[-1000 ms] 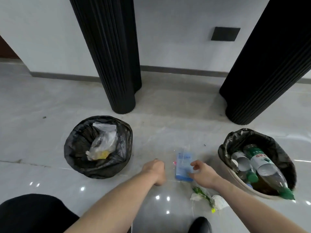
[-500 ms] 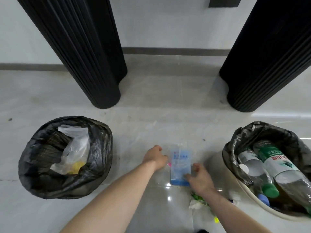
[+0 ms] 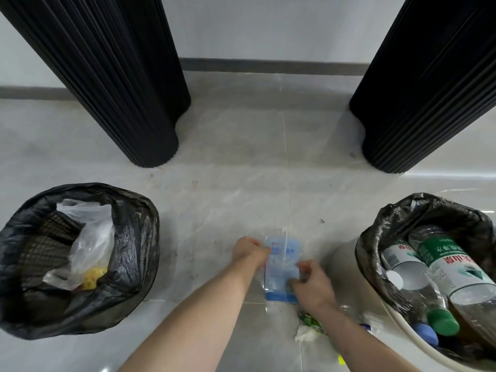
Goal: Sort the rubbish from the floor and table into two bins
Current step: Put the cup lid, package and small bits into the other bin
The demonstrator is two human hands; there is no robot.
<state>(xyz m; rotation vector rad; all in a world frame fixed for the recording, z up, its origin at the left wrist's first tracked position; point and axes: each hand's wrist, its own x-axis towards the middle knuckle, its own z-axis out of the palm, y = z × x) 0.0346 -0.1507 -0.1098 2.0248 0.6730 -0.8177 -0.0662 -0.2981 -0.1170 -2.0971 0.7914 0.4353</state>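
A clear plastic packet with a blue card inside (image 3: pixel 280 267) lies flat on the grey floor between two bins. My left hand (image 3: pixel 248 251) pinches its upper left edge with curled fingers. My right hand (image 3: pixel 312 284) pinches its lower right side. The left bin (image 3: pixel 134 237), lined with a black bag, holds a crumpled clear bag with yellow scraps. The right bin (image 3: pixel 375 226), also black-lined, holds several plastic bottles with green and blue caps.
A small heap of rubbish (image 3: pixel 311 324), white paper and a green wrapper, lies on the floor under my right forearm. Two black ribbed columns (image 3: pixel 120 76) (image 3: pixel 429 89) stand behind the bins in front of a white wall.
Both hands have closed onto the packet: the left moved right onto its upper edge, the right slid up onto its lower side. The view has tilted down and nearer to the floor.
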